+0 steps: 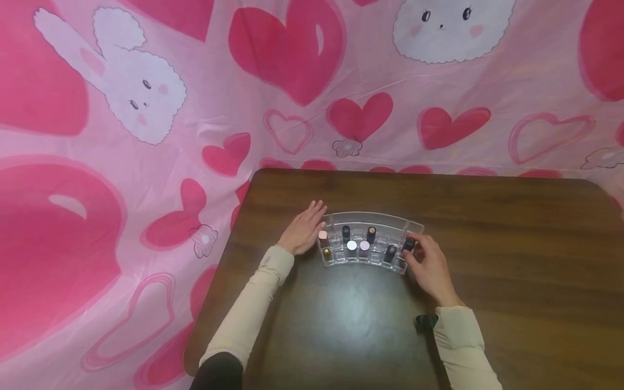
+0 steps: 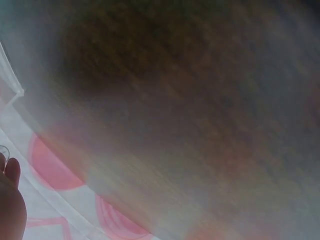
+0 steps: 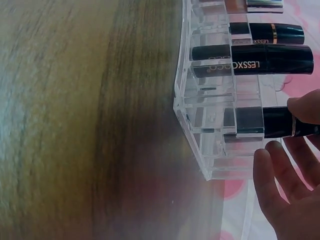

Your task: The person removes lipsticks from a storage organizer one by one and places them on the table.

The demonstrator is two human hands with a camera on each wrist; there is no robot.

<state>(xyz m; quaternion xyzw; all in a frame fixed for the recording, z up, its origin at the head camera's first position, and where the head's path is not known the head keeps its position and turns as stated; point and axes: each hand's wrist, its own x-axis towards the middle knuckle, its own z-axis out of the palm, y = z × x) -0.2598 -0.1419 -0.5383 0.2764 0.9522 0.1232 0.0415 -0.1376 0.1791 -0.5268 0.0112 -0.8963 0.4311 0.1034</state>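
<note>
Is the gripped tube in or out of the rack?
Partly in: the right wrist view shows the black tube with its lower end inside the clear rack, the right hand gripping its top.

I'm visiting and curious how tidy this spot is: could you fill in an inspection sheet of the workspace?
Surface: dark brown wood-grain table with rounded corners.
Job's things: clear plastic curved organizer, holding small cylindrical cosmetic tubes with black, white and lilac tops.
Clutter: nothing seen.
Hands: left hand lies at the organizer's left end, fingers extended; right hand pinches a black cylindrical tube in an end compartment.
Cables: nothing seen.
Surroundings: pink heart-printed cloth with white cartoon animals, behind and left of the table.
</note>
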